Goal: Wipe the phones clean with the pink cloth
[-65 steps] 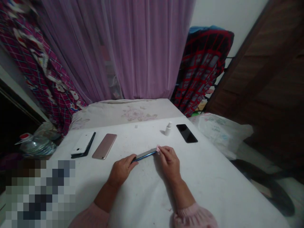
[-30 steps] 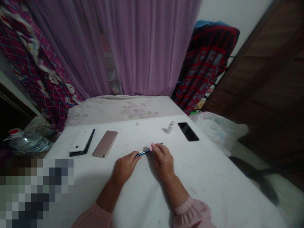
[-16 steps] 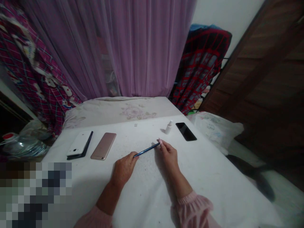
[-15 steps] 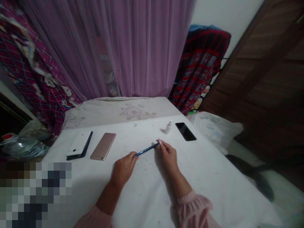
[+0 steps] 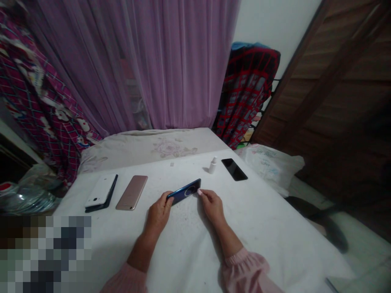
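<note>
Black phone [image 5: 234, 169] near the surface's [image 5: 186, 252] right edge, white bottle [image 5: 213, 166] beside it.
Tilted blue phone [image 5: 181, 195]: left grip [image 5: 158, 212] pinching it, right grip [image 5: 213, 207] pinching pink scrap [image 5: 199, 191].

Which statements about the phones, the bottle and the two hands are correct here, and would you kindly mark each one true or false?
1. The left hand holds the blue phone, and the right hand is at its right end. True.
2. The small white bottle stands upright on the white cloth. True.
3. The blue phone lies flat on the white cloth. False: it is held tilted in the left hand.
4. The black phone lies to the right of the small white bottle. True.
5. The right hand holds the small white bottle. False: its fingers hold a small pale piece against the blue phone.
</note>
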`<action>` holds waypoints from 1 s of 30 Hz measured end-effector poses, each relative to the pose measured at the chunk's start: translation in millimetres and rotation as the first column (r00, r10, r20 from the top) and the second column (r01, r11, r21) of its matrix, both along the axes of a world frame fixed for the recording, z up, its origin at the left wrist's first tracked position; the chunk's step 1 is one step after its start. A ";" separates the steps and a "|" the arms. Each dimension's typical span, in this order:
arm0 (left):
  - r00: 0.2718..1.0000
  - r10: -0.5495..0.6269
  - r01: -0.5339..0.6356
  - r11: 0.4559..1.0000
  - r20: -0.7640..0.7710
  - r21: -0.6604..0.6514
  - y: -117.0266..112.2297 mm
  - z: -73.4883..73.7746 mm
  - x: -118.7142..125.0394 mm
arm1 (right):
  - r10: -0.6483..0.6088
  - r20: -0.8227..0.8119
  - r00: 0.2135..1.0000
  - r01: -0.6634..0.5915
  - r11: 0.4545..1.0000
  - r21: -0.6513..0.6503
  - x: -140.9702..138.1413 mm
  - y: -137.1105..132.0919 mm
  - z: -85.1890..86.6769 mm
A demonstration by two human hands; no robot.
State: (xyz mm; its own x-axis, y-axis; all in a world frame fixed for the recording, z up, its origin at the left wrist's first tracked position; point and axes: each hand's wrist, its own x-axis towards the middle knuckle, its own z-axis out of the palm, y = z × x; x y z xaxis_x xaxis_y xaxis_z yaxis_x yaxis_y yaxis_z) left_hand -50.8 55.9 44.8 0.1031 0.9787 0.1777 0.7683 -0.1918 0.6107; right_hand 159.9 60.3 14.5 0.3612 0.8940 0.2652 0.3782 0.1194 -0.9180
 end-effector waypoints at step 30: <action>0.984 -0.023 0.043 0.993 -0.178 0.112 -22.8 -10.7 -7.6 | -0.008 -0.135 0.991 0.022 0.995 0.098 1.5 -2.8 -3.0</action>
